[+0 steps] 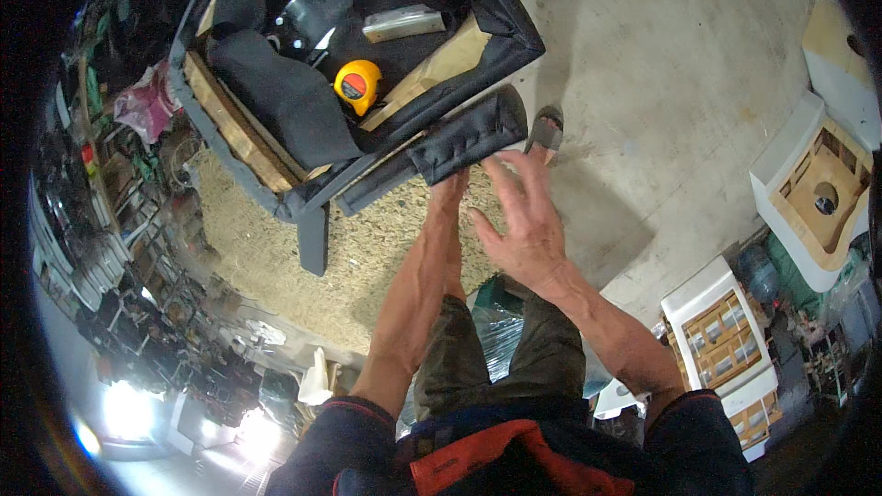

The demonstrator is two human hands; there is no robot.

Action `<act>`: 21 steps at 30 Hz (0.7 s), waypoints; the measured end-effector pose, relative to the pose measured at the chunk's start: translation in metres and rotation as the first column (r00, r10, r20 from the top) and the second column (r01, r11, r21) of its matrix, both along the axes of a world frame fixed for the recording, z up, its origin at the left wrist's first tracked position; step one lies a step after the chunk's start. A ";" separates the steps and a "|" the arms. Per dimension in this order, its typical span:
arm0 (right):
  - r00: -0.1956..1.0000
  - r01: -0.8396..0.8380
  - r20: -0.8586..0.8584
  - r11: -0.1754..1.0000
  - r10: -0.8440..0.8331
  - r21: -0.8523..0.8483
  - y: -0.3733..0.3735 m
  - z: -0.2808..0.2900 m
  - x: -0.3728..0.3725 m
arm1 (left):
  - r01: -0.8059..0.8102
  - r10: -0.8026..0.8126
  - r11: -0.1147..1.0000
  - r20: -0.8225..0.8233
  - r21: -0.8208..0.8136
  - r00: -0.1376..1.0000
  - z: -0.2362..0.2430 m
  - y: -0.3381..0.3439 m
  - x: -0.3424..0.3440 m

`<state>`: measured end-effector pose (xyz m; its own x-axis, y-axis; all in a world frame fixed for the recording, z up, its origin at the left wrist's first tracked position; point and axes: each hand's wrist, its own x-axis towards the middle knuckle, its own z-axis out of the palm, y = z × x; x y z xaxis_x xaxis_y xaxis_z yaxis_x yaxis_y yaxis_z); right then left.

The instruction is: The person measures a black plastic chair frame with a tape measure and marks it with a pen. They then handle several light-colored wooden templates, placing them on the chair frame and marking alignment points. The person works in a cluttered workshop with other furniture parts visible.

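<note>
A black padded piece [473, 135], wrapped in fabric, lies along the near side of a black upholstered frame [537, 46]. My left hand [450, 182] reaches up under this padded piece; its fingers are hidden behind it. Just right of it, my right hand [525, 230] is open with fingers spread and holds nothing. Its fingertips come close to the padded piece's near edge, and I cannot tell whether they touch. Inside the frame are a yellow tape measure [358, 84], a silvery metal tube [402, 24] and loose black fabric [280, 83].
A wooden slat [241, 119] runs along the frame's left inside. One black leg [313, 239] sticks out toward me over a speckled tan surface [266, 253]. White shells with wooden insides [818, 184] stand at the right. Assorted clutter [129, 257] fills the left.
</note>
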<state>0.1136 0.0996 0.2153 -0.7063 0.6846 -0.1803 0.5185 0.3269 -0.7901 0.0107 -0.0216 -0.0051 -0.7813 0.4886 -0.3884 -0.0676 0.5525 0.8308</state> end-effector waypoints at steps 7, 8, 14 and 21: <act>0.932 -0.295 0.218 0.956 0.289 -0.005 0.017 0.009 0.015 | -0.017 0.021 0.999 0.096 -0.040 0.995 0.053 -0.065 0.025; 0.908 -0.360 0.197 0.929 0.370 -0.082 0.018 0.008 0.013 | -0.037 0.041 0.999 0.120 -0.036 0.992 0.063 -0.081 0.029; 0.732 -0.670 0.142 0.742 0.666 -0.024 0.008 0.014 -0.036 | 0.046 -0.150 0.920 -0.241 -0.389 0.959 0.110 -0.198 -0.010; 0.679 -0.728 0.190 0.685 0.709 0.044 -0.005 0.032 -0.137 | -0.384 0.259 0.887 -0.413 -0.255 0.873 0.161 -0.316 -0.095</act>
